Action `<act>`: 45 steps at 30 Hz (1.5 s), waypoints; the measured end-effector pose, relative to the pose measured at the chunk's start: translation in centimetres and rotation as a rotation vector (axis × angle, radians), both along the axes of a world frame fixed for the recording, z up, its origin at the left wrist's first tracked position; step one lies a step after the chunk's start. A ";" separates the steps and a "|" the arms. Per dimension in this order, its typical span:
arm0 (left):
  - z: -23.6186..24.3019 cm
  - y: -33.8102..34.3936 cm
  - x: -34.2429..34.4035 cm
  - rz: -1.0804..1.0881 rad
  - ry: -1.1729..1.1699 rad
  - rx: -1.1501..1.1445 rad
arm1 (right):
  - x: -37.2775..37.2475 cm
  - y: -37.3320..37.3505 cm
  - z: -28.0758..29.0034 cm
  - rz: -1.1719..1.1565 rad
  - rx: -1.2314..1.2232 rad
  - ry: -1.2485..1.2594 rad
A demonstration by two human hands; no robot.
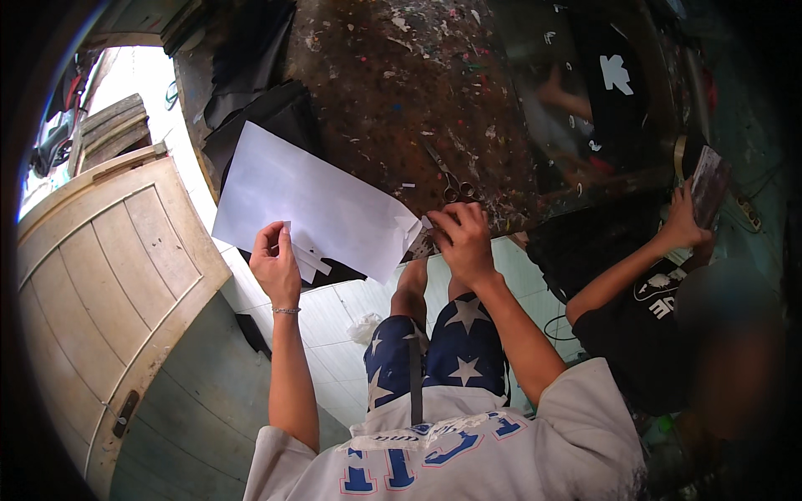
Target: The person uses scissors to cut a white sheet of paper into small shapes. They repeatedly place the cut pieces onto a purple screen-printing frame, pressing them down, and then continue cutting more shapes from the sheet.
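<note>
My left hand [275, 260] pinches the near edge of a large white paper sheet [309, 196], with a smaller white piece tucked under it. The sheet slopes from upper left to lower right over the front edge of a dark, paint-spattered table [384, 92]. My right hand [462, 240] grips the sheet's right corner at the table edge, fingers curled over it. A pair of metal scissors [452, 179] lies on the table just beyond my right hand, untouched.
Black cloth [259, 100] is piled on the table's left part. To my right another person sits, one hand on a small flat object [708, 185]. A pale wooden door [109, 267] stands at my left. White floor tiles [334, 326] lie below.
</note>
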State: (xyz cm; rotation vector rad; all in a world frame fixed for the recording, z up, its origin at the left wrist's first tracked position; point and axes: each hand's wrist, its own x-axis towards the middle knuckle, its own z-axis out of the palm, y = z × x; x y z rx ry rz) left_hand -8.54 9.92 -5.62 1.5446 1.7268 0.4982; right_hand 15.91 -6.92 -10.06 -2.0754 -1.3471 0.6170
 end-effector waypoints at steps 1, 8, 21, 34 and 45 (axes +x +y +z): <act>-0.2 0.0 0.0 -0.019 0.011 0.025 | -0.2 0.0 0.0 0.036 -0.028 -0.014; -0.4 0.0 0.0 -0.043 0.043 0.064 | 0.0 0.9 -1.1 0.132 -0.053 -0.107; 0.5 0.1 -0.8 0.152 -0.275 -0.068 | 0.6 2.2 0.6 0.054 0.019 0.120; 5.6 -1.3 1.5 0.221 -0.540 -0.274 | 1.9 5.2 5.0 -0.184 0.091 0.213; 8.2 -2.3 8.8 -0.114 -0.439 -0.320 | -0.4 7.7 9.9 -0.165 -0.116 1.097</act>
